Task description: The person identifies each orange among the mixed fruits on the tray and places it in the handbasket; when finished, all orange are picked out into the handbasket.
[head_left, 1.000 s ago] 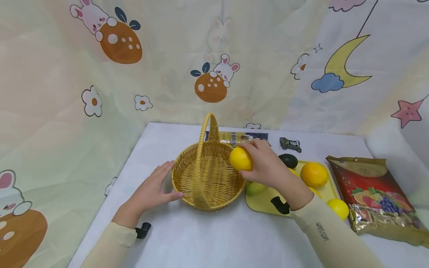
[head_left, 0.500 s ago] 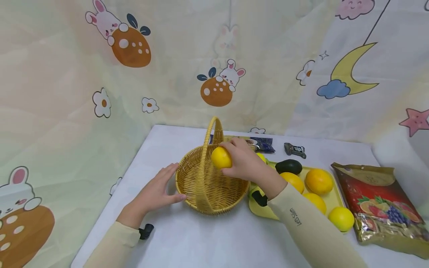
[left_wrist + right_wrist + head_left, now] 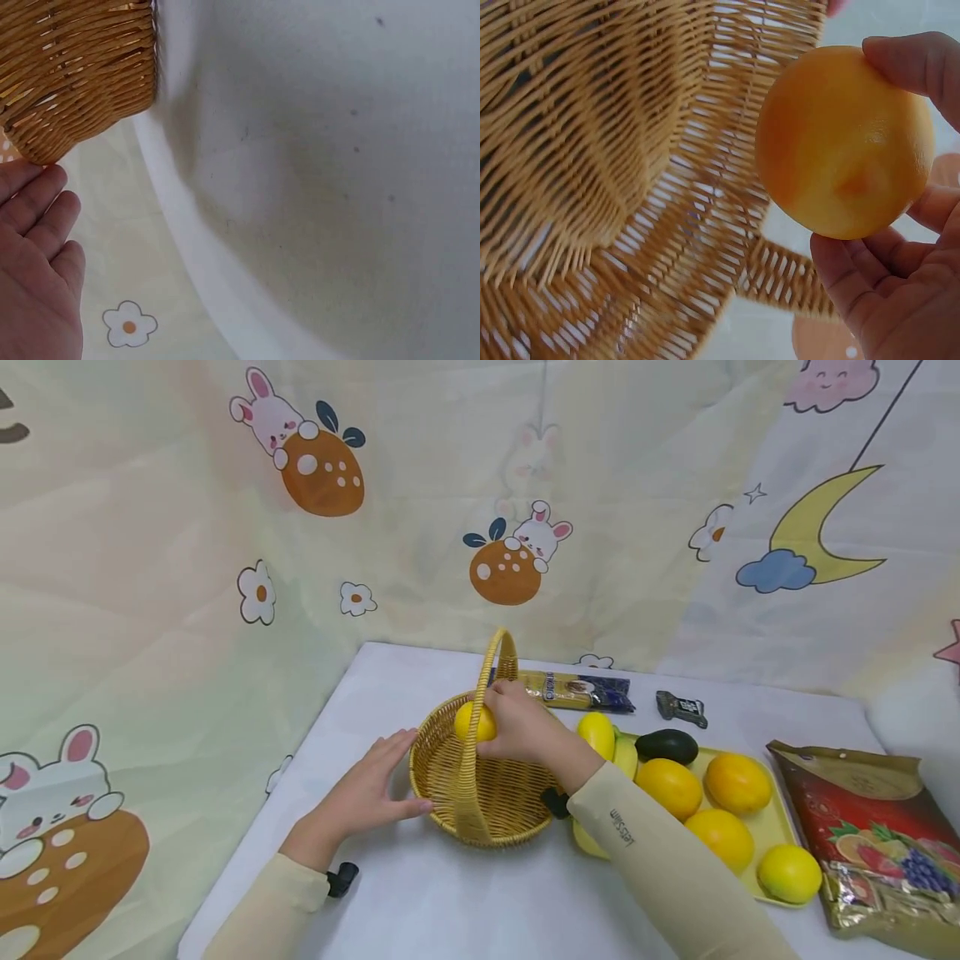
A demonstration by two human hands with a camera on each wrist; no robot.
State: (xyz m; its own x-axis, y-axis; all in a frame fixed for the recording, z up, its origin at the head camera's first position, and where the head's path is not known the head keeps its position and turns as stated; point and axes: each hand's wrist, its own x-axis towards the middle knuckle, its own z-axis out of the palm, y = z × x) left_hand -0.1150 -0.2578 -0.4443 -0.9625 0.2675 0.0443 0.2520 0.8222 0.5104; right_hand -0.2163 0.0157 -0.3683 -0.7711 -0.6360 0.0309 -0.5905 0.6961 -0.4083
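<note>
A round wicker basket (image 3: 513, 789) with a tall arched handle (image 3: 468, 777) stands on the white table. My right hand (image 3: 525, 724) grips a smooth, round yellow-orange fruit (image 3: 463, 721) over the basket's inside, next to the handle. Thumb and fingertips hold that fruit (image 3: 840, 142) from opposite sides in the right wrist view. At the basket's left, my left hand (image 3: 367, 802) has its fingers extended, with the fingertips at the rim. The left wrist view shows the fingertips (image 3: 52, 176) meeting the wicker edge.
Right of the basket, a yellow tray (image 3: 776, 793) bears several yellow and orange fruits and a dark green avocado-like one (image 3: 666, 746). A red-gold bag (image 3: 855, 810) lies beyond. Behind are a long gold-blue packet (image 3: 570, 691) and a small dark packet (image 3: 681, 708).
My right hand has carried the yellow-orange fruit leftward from the basket's right rim to above its inside, by the handle. The left hand stays at the rim. The head view has shifted slightly.
</note>
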